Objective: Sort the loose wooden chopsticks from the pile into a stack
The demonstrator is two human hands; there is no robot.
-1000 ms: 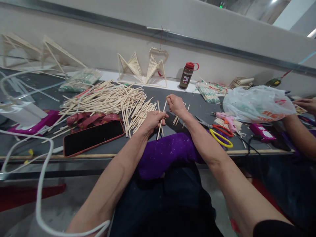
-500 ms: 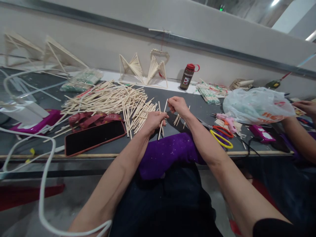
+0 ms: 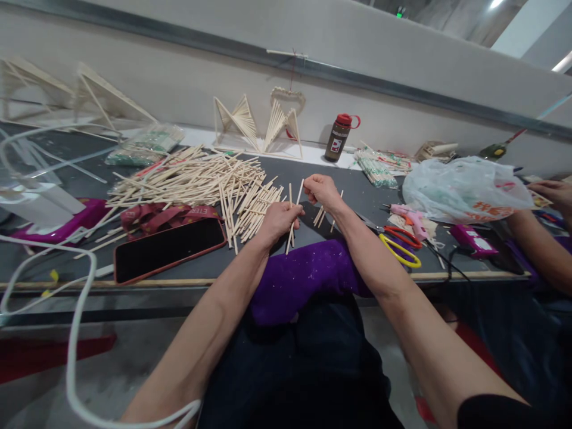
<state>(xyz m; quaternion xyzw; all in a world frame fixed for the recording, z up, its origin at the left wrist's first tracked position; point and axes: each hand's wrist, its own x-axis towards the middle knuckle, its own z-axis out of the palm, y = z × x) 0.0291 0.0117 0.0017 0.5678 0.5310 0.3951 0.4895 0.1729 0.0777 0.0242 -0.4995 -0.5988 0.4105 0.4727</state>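
Left fingers pinch two sticks crossed more narrowly than before.

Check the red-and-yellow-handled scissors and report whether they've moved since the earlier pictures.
No: judged against the table's front edge, the scissors lie in the same place.

Black sleeve on my right arm, bare from its edge down to the fingers. Dark, plain-looking clothing over my legs. Purple cloth across the lap, white specks; can't tell if apron.
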